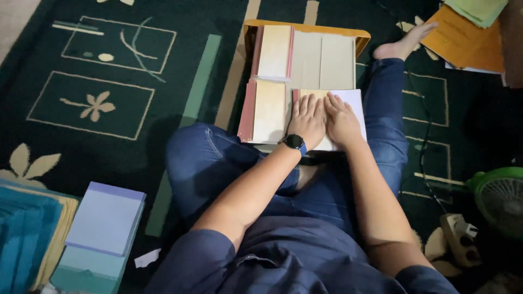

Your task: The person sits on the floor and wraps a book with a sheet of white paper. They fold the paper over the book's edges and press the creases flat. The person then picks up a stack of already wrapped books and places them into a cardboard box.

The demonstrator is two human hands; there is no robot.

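I count two hands, left hand (306, 121) and right hand (340, 120), both flat on one white sheet stack (353, 103). One cardboard box (305, 28). Inside I make out two pink-edged paper bundles: upper bundle (274, 51), lower bundle (267, 111). One wristwatch (295, 142). One green fan (501, 197). One lavender paper pile (106, 218). One teal pile (24, 234). Orange folders (463, 41) top right, exact number unclear to me.
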